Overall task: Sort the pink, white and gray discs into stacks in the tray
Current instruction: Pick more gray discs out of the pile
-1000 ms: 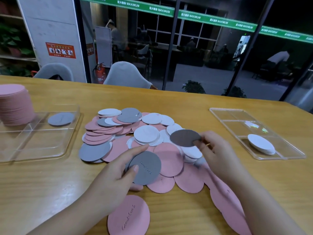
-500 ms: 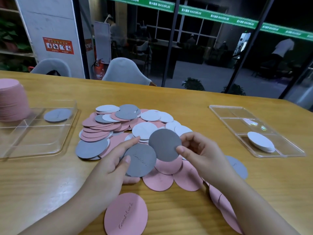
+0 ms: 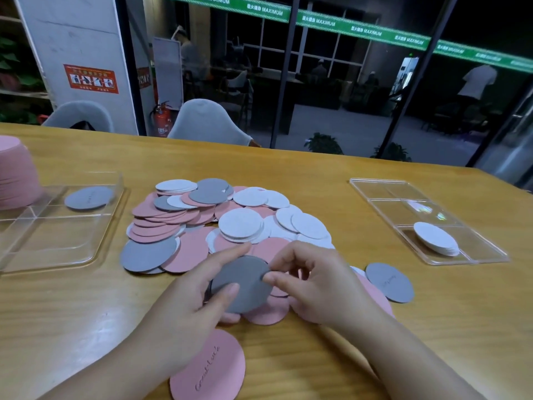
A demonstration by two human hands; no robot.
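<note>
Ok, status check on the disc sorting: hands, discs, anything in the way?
Left hand and right hand both holding gray discs over the pile. Left tray: one gray disc. Right tray: white stack. Nothing blocking.

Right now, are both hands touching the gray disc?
Touching. The head view shows the left hand gripping the gray disc with its thumb on top, and the right hand pinching its edge.

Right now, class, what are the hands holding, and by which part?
Gray discs: left hand grips their left edge, right hand pinches the right rim.
</note>
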